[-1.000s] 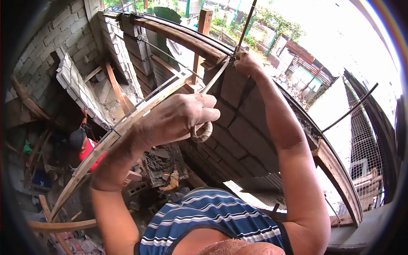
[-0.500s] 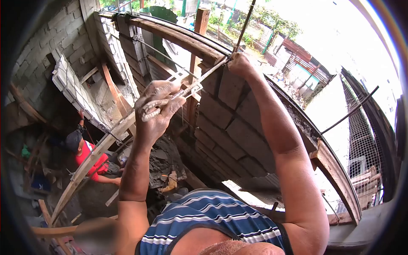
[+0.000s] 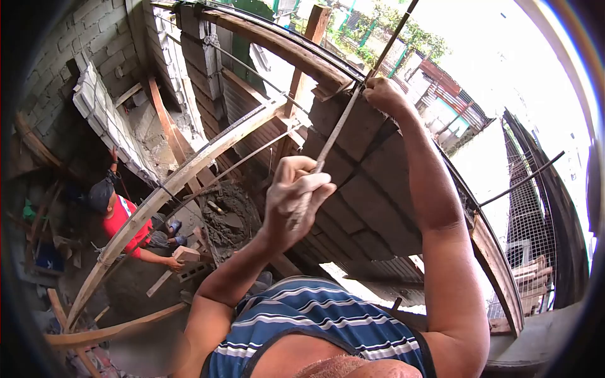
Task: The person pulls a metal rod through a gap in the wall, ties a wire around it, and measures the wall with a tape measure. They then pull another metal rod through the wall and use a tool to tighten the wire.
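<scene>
My left hand (image 3: 293,198) is closed around a pale cord (image 3: 340,129) that looks like rope. The cord runs straight and taut up to the foot of an upright steel bar (image 3: 394,39) at the wall top. There my right hand (image 3: 386,96) is closed, its fingers curled beside the bar; what they hold is hidden. A grey block wall (image 3: 359,198) stands just below and behind both hands. Close to the right hand, a wooden beam (image 3: 283,47) ends near the bar.
Long wooden planks (image 3: 170,189) cross on the left. Below, a person in red (image 3: 123,220) crouches with one hand at a hollow block (image 3: 192,268), near a heap of wet mortar (image 3: 230,220). Another steel bar (image 3: 523,179) sticks out on the right, by wire mesh (image 3: 535,208).
My left hand has moved right and down, and the cord now runs more steeply. The view has shifted slightly, with the right hand still at the bar. The person below has a hand on the block.
</scene>
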